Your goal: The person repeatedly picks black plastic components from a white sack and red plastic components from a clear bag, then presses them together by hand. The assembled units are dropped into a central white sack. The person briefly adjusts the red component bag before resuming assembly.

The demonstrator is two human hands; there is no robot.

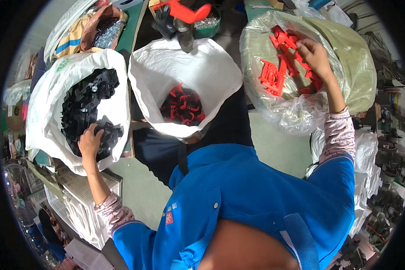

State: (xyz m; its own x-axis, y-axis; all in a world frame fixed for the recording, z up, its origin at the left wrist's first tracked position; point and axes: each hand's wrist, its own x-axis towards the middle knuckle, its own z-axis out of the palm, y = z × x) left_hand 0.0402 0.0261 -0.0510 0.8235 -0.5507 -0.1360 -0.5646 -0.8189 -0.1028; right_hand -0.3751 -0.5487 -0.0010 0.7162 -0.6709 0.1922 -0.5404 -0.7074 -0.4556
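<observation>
My left hand (90, 143) reaches into a white woven sack (36, 121) of black plastic parts (83, 101). Its fingers are curled and closed on one of the black parts, though the fingertips are partly hidden. On the right, my right hand (316, 56) is over a clear plastic bag (297, 114) with red plastic parts (272, 78) inside. The thumb and fingers are bent together on a red part, mostly covered by the hand. Between my arms, a white sack (144, 67) stands wide-mouthed with a heap of joined red and black pieces (183, 105) at its bottom.
Above the middle sack stands a fixture (184, 33) bearing a red piece (191, 12) and a black piece (164, 24). Behind it is a green tub (207, 31) of small metal parts. A tan sack (87, 33) of metal pieces lies at the far left; stacked white crates (83, 189) stand below.
</observation>
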